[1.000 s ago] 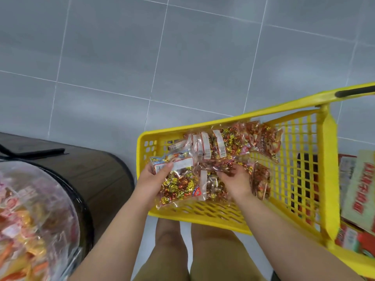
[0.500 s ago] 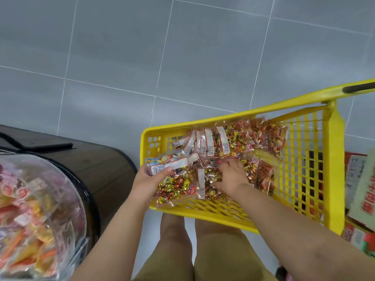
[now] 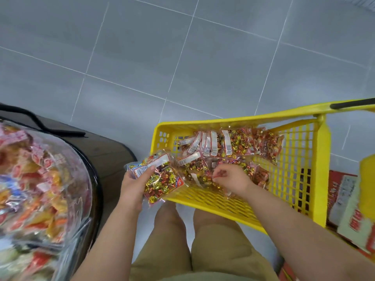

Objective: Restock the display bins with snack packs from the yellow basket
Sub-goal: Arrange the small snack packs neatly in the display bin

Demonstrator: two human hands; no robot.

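Note:
A yellow basket (image 3: 320, 179) with a black handle stands on the floor in front of my knees. It holds several clear snack packs (image 3: 227, 142) of gold and red wrapped candies with white barcode labels. My left hand (image 3: 132, 185) grips a stack of these packs (image 3: 160, 179) at the basket's near left corner, thumb on a label. My right hand (image 3: 231, 179) reaches into the basket and pinches the edge of another pack (image 3: 205, 177) lying there. A clear display bin (image 3: 40, 179) full of mixed snack packs sits at the left.
The bin rests on a dark wooden stand (image 3: 105, 157) with a black rim. Red and white boxes (image 3: 345, 205) lie right of the basket. Grey floor tiles (image 3: 182, 57) stretch beyond. My knees (image 3: 192, 230) are below the basket.
My left hand has lifted its stack of packs up and leftward over the basket's rim. My right hand has shifted right and now pinches a pack's edge. The view has tilted toward the bin.

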